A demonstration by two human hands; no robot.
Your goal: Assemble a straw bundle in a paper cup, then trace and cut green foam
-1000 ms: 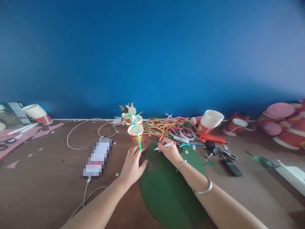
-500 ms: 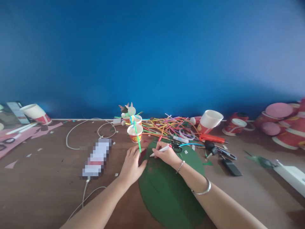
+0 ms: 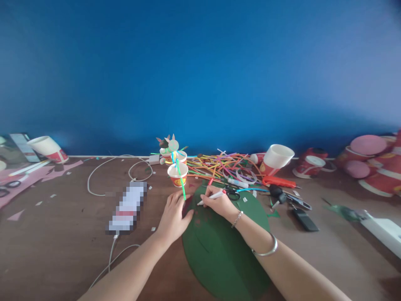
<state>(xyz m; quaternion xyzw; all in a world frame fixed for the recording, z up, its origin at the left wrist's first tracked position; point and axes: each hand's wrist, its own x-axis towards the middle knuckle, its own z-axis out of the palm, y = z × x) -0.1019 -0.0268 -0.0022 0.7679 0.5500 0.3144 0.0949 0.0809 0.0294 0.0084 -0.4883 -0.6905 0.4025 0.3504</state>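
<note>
My right hand (image 3: 216, 202) grips a white marker (image 3: 213, 195) with a red end, its tip low over the left part of a green round mat (image 3: 225, 251). My left hand (image 3: 173, 214) lies flat on the table, fingers stretched out and the thumb reaching the mat's left edge. Next to its fingertips is a dark red piece (image 3: 188, 203), partly hidden by the hand. A paper cup (image 3: 177, 174) stands just beyond that hand, with a bright green pipe cleaner (image 3: 183, 189) hanging down from it to the fingers. Faint reddish marks show on the mat.
Colourful pipe cleaners (image 3: 216, 165) lie heaped along the wall. Black scissors (image 3: 233, 194), keys (image 3: 277, 194) and an orange-red tool (image 3: 278, 181) lie to the right. A phone (image 3: 128, 207) with a cable is at left. Paper cups (image 3: 277, 159) stand farther back.
</note>
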